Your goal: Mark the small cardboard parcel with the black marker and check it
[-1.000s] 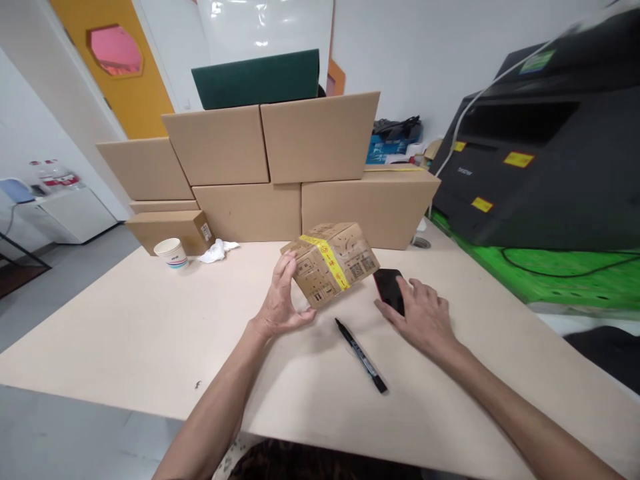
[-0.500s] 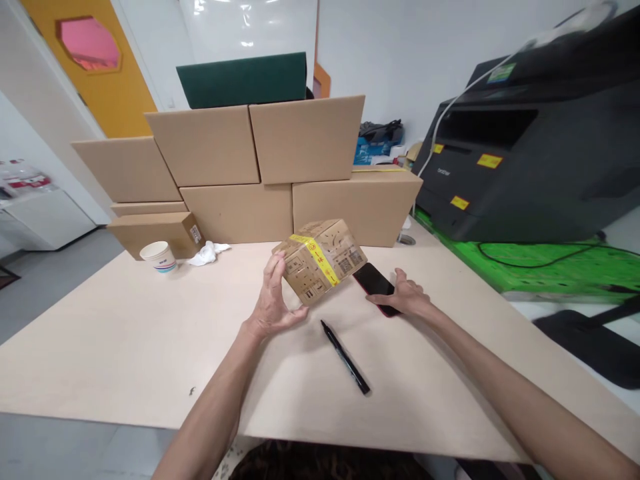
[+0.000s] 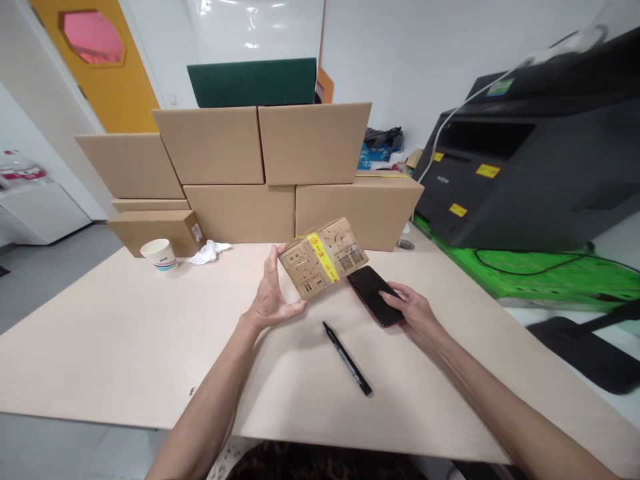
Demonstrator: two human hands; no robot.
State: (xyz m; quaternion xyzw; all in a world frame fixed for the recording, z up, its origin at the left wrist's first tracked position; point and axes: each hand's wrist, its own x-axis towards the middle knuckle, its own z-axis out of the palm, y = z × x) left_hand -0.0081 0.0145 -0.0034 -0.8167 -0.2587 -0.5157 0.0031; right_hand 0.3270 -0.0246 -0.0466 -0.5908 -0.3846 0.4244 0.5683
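My left hand [image 3: 271,297] grips the left end of a small printed cardboard box [image 3: 300,267], thumb below and fingers at its upper edge. A strip of yellow tape runs across the box, which is held tilted above the table. My right hand [image 3: 413,308] holds a black smartphone [image 3: 373,293] with a red edge, thumb on its dark screen. The phone's far end is close by the box's lower right corner; whether they touch I cannot tell. A black marker pen [image 3: 347,359] lies on the table between my forearms.
Large cardboard boxes [image 3: 240,213] are stacked along the back, a dark green box [image 3: 253,82] on top. A paper cup [image 3: 159,255] and crumpled tissue [image 3: 210,252] stand at the left. A dark printer [image 3: 500,160] sits on a green base [image 3: 525,273] at the right.
My right hand has closed around the phone and lifted it, tilting it toward me. The small box has turned, so its taped face shows more squarely. The pen stays put.
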